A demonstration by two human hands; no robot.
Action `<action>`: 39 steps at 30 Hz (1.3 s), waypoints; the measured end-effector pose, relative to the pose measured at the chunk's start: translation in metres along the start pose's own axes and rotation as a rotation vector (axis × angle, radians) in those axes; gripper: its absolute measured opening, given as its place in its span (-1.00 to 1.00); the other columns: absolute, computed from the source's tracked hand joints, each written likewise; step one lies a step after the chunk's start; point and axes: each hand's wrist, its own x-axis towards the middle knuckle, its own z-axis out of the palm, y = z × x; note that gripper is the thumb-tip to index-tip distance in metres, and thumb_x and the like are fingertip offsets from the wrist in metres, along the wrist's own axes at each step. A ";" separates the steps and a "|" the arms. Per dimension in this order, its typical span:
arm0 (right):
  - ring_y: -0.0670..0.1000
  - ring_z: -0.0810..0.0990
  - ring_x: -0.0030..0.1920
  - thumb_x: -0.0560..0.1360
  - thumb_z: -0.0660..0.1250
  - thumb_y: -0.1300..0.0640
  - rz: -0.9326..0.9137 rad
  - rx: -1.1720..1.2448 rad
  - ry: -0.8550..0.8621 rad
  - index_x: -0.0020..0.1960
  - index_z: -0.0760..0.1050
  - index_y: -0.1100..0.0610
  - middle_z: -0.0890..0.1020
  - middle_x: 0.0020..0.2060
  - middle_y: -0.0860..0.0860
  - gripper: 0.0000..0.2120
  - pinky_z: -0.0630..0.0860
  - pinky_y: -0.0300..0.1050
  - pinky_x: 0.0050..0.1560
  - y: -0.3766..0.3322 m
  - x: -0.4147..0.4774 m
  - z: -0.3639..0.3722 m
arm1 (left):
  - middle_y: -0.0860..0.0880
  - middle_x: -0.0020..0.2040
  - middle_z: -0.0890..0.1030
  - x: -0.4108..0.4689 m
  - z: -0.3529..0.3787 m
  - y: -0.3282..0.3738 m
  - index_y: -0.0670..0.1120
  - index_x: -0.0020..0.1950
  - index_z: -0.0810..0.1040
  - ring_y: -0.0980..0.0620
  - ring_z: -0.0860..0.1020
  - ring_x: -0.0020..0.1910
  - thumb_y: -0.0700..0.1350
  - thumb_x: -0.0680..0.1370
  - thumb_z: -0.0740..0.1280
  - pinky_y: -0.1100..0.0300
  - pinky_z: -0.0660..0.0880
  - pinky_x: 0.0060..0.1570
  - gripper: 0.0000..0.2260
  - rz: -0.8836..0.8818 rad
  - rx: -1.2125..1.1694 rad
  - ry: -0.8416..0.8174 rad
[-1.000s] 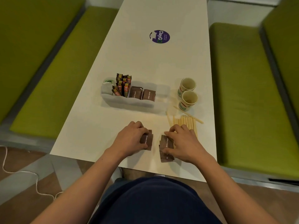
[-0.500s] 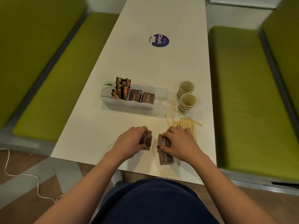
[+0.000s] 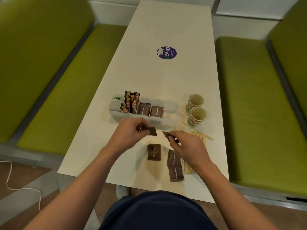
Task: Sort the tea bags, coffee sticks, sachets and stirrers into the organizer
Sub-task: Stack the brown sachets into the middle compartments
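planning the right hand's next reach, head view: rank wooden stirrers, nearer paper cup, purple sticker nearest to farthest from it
1. wooden stirrers, beside the right hand, partly under it
2. nearer paper cup, beyond the stirrers, slightly right
3. purple sticker, far ahead, centre

The clear plastic compartment organizer point(image 3: 159, 121) sits crosswise on the white rectangular table point(image 3: 149, 77), near its front end. From its left end, its compartments hold white paper tea bags point(image 3: 116, 102), upright brown-and-orange coffee sticks point(image 3: 131, 102) and brown paper sugar sachets point(image 3: 144, 109). Two beige paper cups point(image 3: 197, 116) stand right of it, one behind the other; pale wooden stirrers point(image 3: 198, 136) lie before them. Further loose brown sachets point(image 3: 154, 151) lie left of the stirrers. Between these and the organizer, the left hand point(image 3: 131, 132) and right hand point(image 3: 187, 145) each pinch a held sachet point(image 3: 152, 131).
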 end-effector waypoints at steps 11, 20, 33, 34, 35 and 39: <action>-0.11 0.61 -0.15 0.46 0.44 0.25 0.164 0.345 0.211 0.15 0.64 0.03 0.68 -0.11 -0.15 -0.70 0.58 -0.20 -0.08 -0.029 0.031 -0.007 | 0.09 -0.08 0.61 0.095 -0.050 0.004 0.08 0.04 0.72 0.00 0.58 -0.02 -0.03 0.56 0.41 0.11 0.48 -0.15 -0.87 0.017 0.304 0.045; -0.15 0.64 -0.20 0.43 0.56 0.20 0.424 0.690 0.417 -0.01 0.65 0.00 0.68 -0.23 -0.22 -0.80 0.57 -0.31 -0.12 -0.044 0.043 -0.010 | -0.02 -0.07 0.61 0.120 -0.034 -0.010 0.13 -0.02 0.69 -0.09 0.59 0.01 -0.01 0.52 0.41 0.11 0.44 -0.18 -0.91 0.048 0.520 -0.080; -0.04 0.55 0.00 0.65 0.31 0.07 0.300 0.308 0.221 0.14 0.66 0.06 0.58 -0.01 -0.08 -0.82 0.48 -0.06 0.06 -0.021 0.113 -0.005 | 0.04 0.08 0.58 0.096 -0.037 -0.014 0.03 0.19 0.64 -0.02 0.44 0.16 0.04 0.61 0.31 0.15 0.30 -0.24 -0.79 0.247 0.562 0.105; -0.01 0.54 0.06 0.66 0.28 0.06 0.300 0.262 0.157 0.16 0.65 0.07 0.56 0.03 -0.05 -0.80 0.41 -0.11 0.04 -0.018 0.121 -0.003 | 0.04 0.06 0.58 0.090 -0.039 -0.014 0.03 0.17 0.64 -0.02 0.45 0.14 0.04 0.61 0.31 0.15 0.30 -0.25 -0.79 0.244 0.540 0.128; 0.03 0.52 0.12 0.67 0.26 0.06 0.300 0.210 0.090 0.18 0.65 0.07 0.55 0.08 -0.01 -0.78 0.35 -0.14 0.03 -0.016 0.127 -0.001 | 0.04 0.05 0.58 0.084 -0.040 -0.014 0.02 0.16 0.65 -0.03 0.45 0.13 0.02 0.61 0.31 0.15 0.30 -0.26 -0.81 0.236 0.519 0.145; 0.11 0.41 0.24 0.68 0.22 0.05 0.262 0.053 -0.100 0.22 0.64 0.06 0.52 0.17 0.06 -0.74 0.40 -0.06 0.11 -0.012 0.143 0.008 | 0.05 0.03 0.58 0.060 -0.040 -0.016 0.03 0.09 0.66 -0.02 0.45 0.10 0.00 0.60 0.34 0.14 0.33 -0.23 -0.85 0.196 0.442 0.179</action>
